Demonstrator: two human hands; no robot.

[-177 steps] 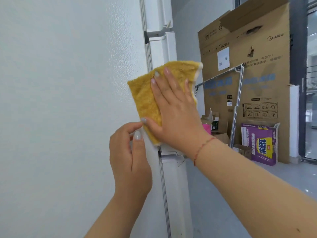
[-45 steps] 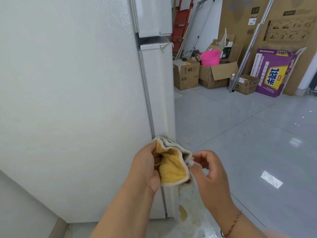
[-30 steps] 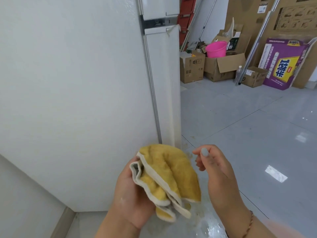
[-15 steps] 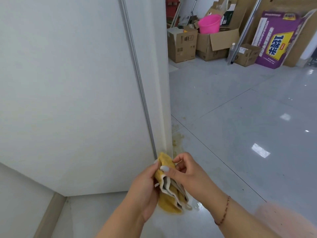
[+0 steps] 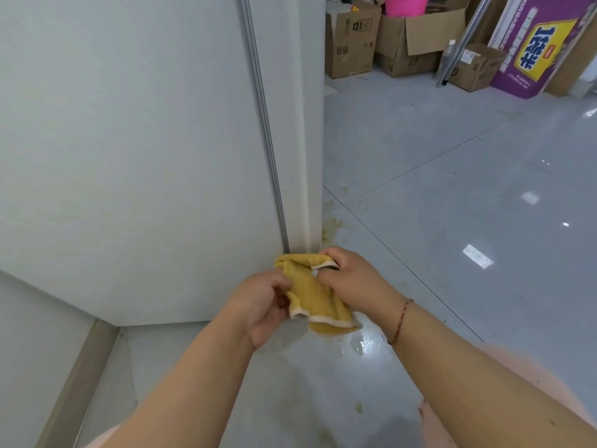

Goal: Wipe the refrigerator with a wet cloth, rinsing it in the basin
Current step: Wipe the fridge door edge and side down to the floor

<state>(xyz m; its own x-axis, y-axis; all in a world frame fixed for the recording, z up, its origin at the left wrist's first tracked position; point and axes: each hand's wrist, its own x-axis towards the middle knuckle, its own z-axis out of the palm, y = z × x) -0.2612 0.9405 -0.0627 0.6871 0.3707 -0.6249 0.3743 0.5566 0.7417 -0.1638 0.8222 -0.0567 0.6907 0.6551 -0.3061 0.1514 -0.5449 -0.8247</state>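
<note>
The white refrigerator (image 5: 129, 140) fills the left side, its side panel and door edge running down to the floor. A yellow cloth (image 5: 315, 295) with a white border hangs crumpled between both hands, just in front of the refrigerator's lower front corner. My left hand (image 5: 263, 305) grips the cloth's left side. My right hand (image 5: 352, 279) pinches its upper edge with curled fingers. No basin is clearly in view.
A puddle (image 5: 358, 342) and yellowish stains (image 5: 332, 224) mark the grey floor near the refrigerator's base. Cardboard boxes (image 5: 407, 40), a pink bucket (image 5: 403, 3), a metal pole (image 5: 462, 43) and a purple box (image 5: 536, 46) stand at the back right.
The view has dropped from the upper door to the refrigerator's base. The cloth went from flat under my right hand to bunched between both hands, which now spread it apart low down.
</note>
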